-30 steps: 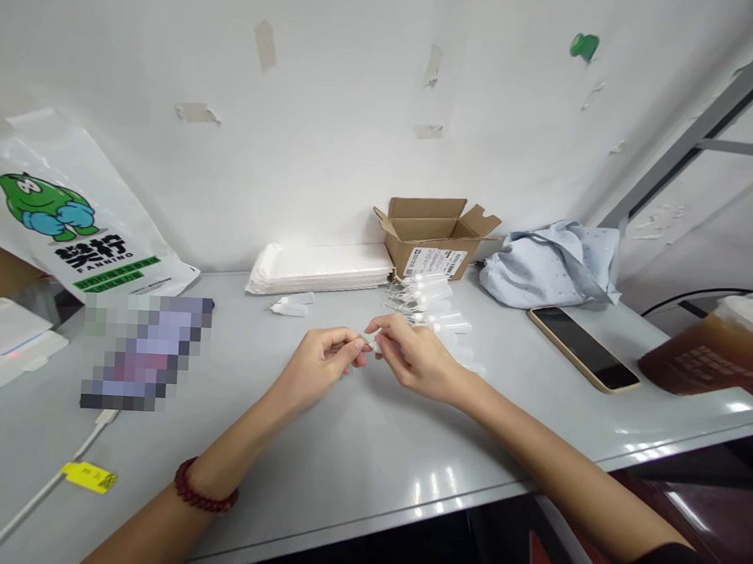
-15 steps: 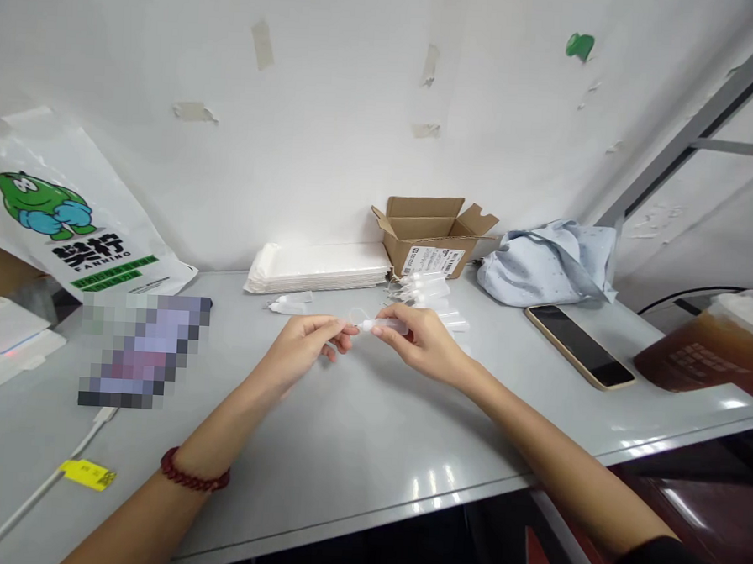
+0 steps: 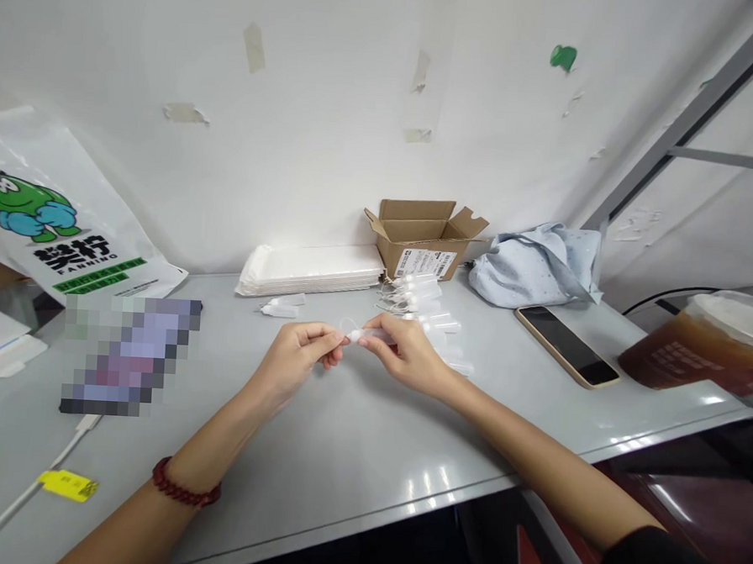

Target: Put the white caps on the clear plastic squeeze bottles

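Note:
My right hand [image 3: 404, 351] is closed around a small translucent squeeze bottle [image 3: 377, 336], held nearly level just above the grey table, its white collar pointing left. My left hand [image 3: 306, 350] pinches at the narrow tip with thumb and forefinger, which hide what lies between them. A thin clear loop [image 3: 349, 324] arches over the collar. Beyond my right hand lie several similar bottles [image 3: 423, 297] with slim metal-looking tips, some partly covered by that hand. Two more bottles [image 3: 282, 305] rest to the left, behind my left hand.
Against the wall stand a stack of white packets [image 3: 311, 266] and an open cardboard box [image 3: 416, 255]. To the right are a pale blue cloth bag [image 3: 535, 265], a phone [image 3: 566, 347] and a drink tub [image 3: 695, 341]. A blurred-out device [image 3: 136, 354] with a white cable lies left, below a printed bag [image 3: 70, 224].
The whole scene has slid slightly left as my head turned. My left fingers have drawn into a tighter pinch at the bottle's tip. My right hand still holds the bottle.

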The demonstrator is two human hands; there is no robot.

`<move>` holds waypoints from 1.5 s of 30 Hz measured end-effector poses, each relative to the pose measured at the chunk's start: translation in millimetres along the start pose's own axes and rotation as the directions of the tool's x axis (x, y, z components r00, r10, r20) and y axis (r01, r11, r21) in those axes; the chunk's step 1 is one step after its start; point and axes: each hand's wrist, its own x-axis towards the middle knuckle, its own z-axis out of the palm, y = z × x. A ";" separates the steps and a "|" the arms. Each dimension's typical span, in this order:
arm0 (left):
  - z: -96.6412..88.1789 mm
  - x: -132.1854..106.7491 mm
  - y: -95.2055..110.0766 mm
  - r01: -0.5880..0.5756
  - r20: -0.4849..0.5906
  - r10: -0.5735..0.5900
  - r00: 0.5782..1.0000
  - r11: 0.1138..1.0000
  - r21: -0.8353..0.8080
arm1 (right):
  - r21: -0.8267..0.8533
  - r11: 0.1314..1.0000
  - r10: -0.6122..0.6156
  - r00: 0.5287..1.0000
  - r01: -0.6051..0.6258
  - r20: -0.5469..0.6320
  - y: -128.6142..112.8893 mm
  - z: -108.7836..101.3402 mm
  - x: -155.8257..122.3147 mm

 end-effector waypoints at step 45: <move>-88.3 28.9 -7.4 0.084 -0.640 -0.027 0.768 0.995 0.059 | -0.517 0.853 0.083 0.997 -0.075 -0.009 40.6 -66.6 22.0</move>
